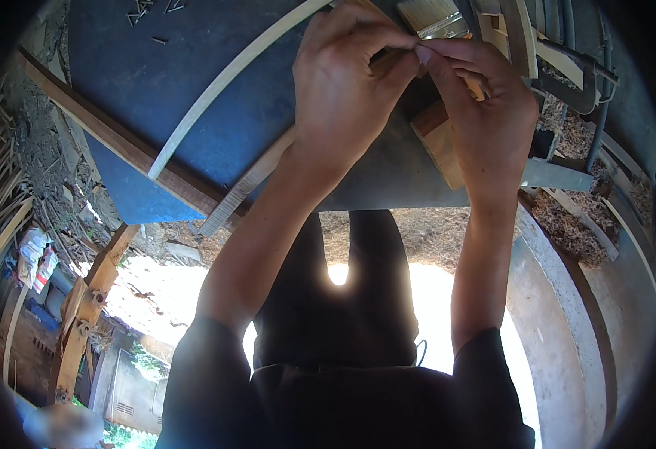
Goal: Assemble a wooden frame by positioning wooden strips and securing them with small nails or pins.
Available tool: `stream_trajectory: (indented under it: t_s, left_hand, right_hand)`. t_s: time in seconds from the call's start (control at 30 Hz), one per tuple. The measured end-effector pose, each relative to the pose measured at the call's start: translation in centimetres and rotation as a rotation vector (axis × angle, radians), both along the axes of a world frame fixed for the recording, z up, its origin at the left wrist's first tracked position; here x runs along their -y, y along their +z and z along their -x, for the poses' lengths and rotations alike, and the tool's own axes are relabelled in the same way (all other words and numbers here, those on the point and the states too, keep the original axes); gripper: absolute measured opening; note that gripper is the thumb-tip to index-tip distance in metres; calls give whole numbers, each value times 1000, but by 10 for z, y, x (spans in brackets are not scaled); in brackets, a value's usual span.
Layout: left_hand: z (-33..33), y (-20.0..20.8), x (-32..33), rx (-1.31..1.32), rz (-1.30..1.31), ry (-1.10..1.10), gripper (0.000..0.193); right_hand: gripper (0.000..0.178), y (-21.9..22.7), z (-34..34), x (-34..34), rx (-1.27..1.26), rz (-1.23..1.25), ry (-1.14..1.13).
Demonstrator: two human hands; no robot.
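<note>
2 hands (pixel 354 82) (pixel 492 101) together inside table edge (pixel 395 203)

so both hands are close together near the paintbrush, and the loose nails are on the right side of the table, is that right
Not quite: the loose nails lie on the left side of the table, as the head view shows. The left hand and right hand are indeed close together near the paintbrush.

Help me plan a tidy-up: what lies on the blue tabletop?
Small metal fasteners, a pale curved strip, a long brown strip and a shorter wooden strip lie on the blue tabletop. The left hand and left forearm cover part; anything beneath them cannot be seen.
</note>
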State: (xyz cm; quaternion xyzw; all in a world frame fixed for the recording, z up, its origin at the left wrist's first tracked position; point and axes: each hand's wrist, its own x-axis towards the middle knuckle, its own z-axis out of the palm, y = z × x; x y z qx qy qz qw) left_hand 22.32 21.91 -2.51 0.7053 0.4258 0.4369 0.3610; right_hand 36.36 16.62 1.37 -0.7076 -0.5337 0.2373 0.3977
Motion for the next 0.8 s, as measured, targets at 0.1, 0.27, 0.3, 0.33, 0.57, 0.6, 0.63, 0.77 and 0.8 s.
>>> stream_trajectory:
  t_s: [0.1, 0.27, 0.3, 0.33, 0.57, 0.6, 0.63, 0.77, 0.8]
  left_hand:
    - [0, -1, 0, -12, -91, 4, 15]
    - [3, 5, 1, -24, -28, -9, 13]
    - [4, 5, 0, -18, -40, -21, 13]
    - [-1, 6, 1, -8, -38, -26, 13]
    - [-1, 1, 3, 61, 41, -16, 12]
    - [-1, -1, 4, 129, 113, -14, 12]
    - [-1, -1, 3, 128, 113, -15, 12]
    - [0, 1, 2, -18, -18, 4, 12]
    - [0, 2, 2, -33, -31, 13, 12]
  right_hand:
    - [25, 4, 0, 3, 14, 42, 26]
    - [49, 6, -18, 50, 222, 12, -7]
    - [61, 7, -21, 64, 282, 105, -4]
    - [61, 14, -19, 77, 292, 108, -9]
    - [94, 10, -8, 111, 645, 403, -1]
    - [93, 9, -8, 110, 590, 363, -3]
    - [93, 10, -7, 111, 590, 364, -5]
    - [96, 16, -1, 111, -287, 429, -248]
    - [101, 17, 0, 110, -693, 403, -363]
